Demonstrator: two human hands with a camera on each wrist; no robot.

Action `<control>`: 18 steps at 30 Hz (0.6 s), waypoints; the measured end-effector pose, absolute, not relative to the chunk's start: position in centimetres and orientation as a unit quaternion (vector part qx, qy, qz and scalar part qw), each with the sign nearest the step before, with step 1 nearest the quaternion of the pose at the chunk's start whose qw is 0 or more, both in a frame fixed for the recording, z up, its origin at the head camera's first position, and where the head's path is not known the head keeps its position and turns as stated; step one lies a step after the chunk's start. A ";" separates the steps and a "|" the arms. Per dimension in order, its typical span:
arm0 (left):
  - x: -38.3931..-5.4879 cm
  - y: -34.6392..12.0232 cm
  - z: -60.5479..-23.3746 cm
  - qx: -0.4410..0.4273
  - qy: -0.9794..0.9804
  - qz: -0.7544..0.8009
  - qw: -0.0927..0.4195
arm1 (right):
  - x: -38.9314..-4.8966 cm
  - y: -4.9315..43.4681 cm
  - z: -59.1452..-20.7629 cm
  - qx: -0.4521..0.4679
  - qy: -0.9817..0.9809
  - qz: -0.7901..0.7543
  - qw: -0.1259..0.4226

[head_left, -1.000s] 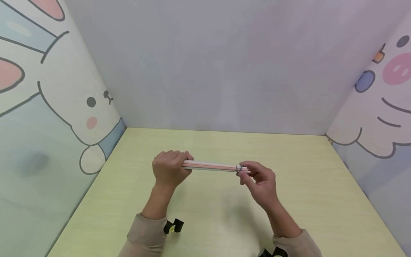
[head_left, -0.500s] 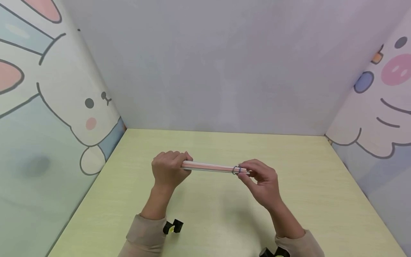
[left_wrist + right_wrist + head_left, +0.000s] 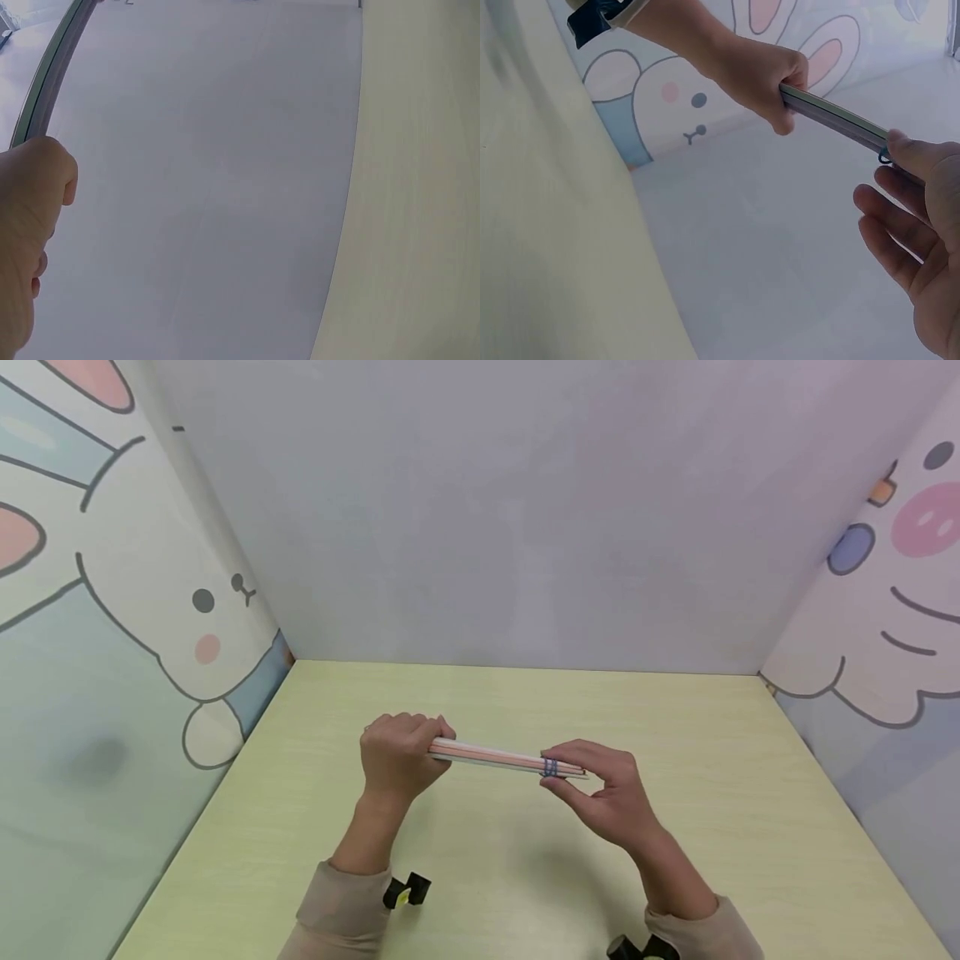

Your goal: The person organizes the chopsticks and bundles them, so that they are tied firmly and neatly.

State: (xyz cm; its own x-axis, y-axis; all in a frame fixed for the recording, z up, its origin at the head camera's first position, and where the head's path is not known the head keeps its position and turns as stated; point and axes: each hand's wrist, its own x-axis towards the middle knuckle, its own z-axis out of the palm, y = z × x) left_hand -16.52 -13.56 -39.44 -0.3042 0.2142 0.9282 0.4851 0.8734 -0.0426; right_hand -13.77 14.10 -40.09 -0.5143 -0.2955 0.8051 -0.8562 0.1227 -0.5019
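A bundle of slim pastel chopsticks [image 3: 487, 755], white, pink and green, is held level above the table, tilting slightly down to the right. My left hand [image 3: 401, 758] grips its left end in a fist, which also shows in the left wrist view. Near the right end a blue rubber band [image 3: 551, 767] is looped around the bundle in several turns. My right hand [image 3: 611, 785] pinches at the band between thumb and forefinger. In the right wrist view, its other fingers [image 3: 889, 217] are loosely bent, apart from the chopsticks. The left fist hides the chopsticks' other ends.
A pale yellow table [image 3: 480, 893] lies below both hands. A plain grey wall [image 3: 510, 527] rises at the back. Side panels carry cartoon drawings, a rabbit [image 3: 202, 635] at left and a pig [image 3: 926, 522] at right.
My right hand has moved slightly left along the bundle with the rubber band, which loosened into a loop and now lies in close turns. The chopsticks' right end has dipped a little.
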 end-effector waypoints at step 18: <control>-16.5 -13.3 -39.9 -0.218 -0.819 -0.119 0.516 | -14.2 14.4 -40.2 0.425 -0.654 0.556 0.288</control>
State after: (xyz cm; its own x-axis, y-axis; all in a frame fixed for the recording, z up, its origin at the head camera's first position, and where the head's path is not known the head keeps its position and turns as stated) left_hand -16.51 -13.25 -39.93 -0.3714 0.2348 0.8983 0.4812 0.8761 -0.0300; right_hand -14.22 14.38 -40.19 -0.4735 -0.2349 0.8489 -0.8756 0.0210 -0.4826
